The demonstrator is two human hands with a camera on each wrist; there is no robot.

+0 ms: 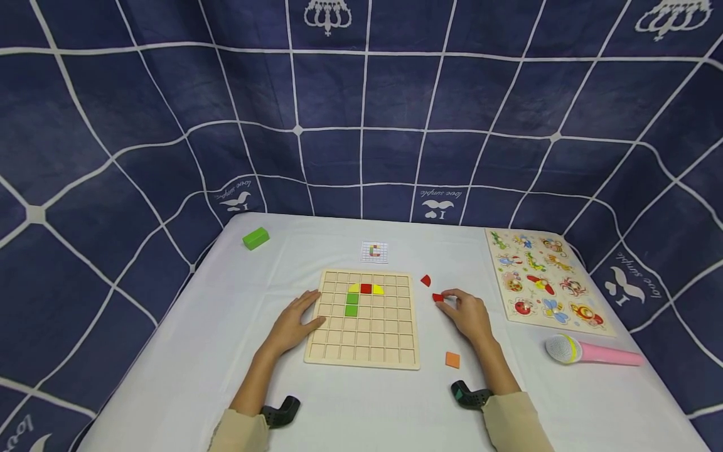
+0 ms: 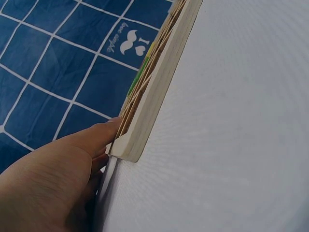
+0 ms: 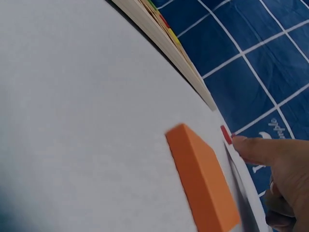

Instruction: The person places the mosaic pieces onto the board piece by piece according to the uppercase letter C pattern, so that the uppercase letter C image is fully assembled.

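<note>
A wooden grid board (image 1: 362, 339) lies on the white table, with two green squares (image 1: 352, 304), a red square (image 1: 366, 289) and two yellow quarter-round pieces (image 1: 378, 289) in its upper cells. My left hand (image 1: 292, 323) rests against the board's left edge, thumb and fingers spread apart; in the left wrist view its thumb touches the rim. To the right of the board, my right hand (image 1: 467, 314) pinches a small red piece (image 1: 437, 297) between thumb and index finger, low at the tabletop. Another red quarter-round piece (image 1: 426, 280) lies just beyond it.
An orange square block (image 1: 452, 360) lies near the right forearm. A small pattern card (image 1: 374, 252) sits behind the board, a green block (image 1: 256, 238) at far left. On the right are an insect puzzle board (image 1: 550, 282) and a pink toy microphone (image 1: 593, 353).
</note>
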